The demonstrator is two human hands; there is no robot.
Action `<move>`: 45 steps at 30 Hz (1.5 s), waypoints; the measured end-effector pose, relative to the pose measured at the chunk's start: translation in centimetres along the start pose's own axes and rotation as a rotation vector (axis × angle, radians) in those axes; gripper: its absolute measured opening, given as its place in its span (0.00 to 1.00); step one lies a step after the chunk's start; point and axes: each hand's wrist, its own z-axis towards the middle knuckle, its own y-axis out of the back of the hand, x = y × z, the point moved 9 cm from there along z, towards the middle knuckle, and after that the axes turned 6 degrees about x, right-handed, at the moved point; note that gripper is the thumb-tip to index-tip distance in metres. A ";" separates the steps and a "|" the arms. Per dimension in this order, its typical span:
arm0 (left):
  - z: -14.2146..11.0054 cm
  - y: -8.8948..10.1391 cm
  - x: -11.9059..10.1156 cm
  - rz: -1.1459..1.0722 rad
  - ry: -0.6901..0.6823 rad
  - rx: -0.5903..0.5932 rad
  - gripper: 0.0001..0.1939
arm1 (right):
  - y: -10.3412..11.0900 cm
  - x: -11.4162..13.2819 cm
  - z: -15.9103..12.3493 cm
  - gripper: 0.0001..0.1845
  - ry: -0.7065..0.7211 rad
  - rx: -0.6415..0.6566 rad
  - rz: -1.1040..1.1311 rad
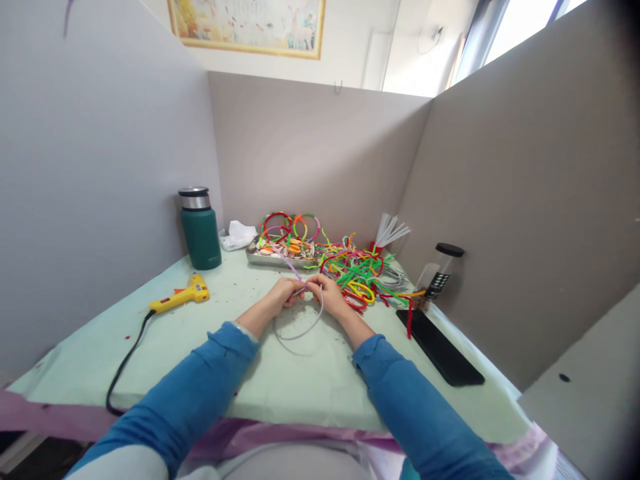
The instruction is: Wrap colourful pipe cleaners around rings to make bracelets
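Observation:
My left hand [286, 293] and my right hand [324, 292] meet over the middle of the table, fingers closed in pinches. Between them they hold a thin grey wire ring [314, 327], whose loop hangs below the fingers. A purple pipe cleaner [290, 265] sticks up and to the left from where the fingertips meet, by the wire. The fingers hide the exact spot where the two join. Just past my right hand lies a tangled heap of coloured pipe cleaners [363, 272].
A yellow glue gun [183, 295] with a black cord lies left, near a green bottle [201, 233]. Behind stand a metal tray [283, 261] of small pieces and several wrapped rings [277, 227]. At right are a black phone-like slab [443, 350] and a clear bottle [440, 273]. Partitions enclose the table.

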 end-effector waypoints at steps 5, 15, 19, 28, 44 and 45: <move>-0.1 -0.2 0.0 -0.040 0.009 0.046 0.09 | -0.1 0.3 0.0 0.10 -0.010 0.013 0.047; -0.8 0.1 -1.2 0.066 -0.038 -0.024 0.09 | -0.5 -0.6 0.0 0.12 -0.049 0.023 0.062; -1.0 0.0 -1.3 0.088 -0.017 -0.036 0.10 | -0.3 -0.4 0.0 0.12 -0.022 0.009 0.036; -0.3 0.2 -0.2 0.010 0.010 0.000 0.12 | -0.1 -0.5 0.1 0.11 -0.006 0.000 0.040; -0.1 1.7 -1.5 0.279 -0.160 -0.214 0.12 | -0.1 -0.7 0.2 0.13 -0.007 0.004 0.016; -0.1 1.8 -1.9 0.337 -0.205 -0.226 0.11 | -0.1 -0.8 0.2 0.13 -0.016 0.003 0.033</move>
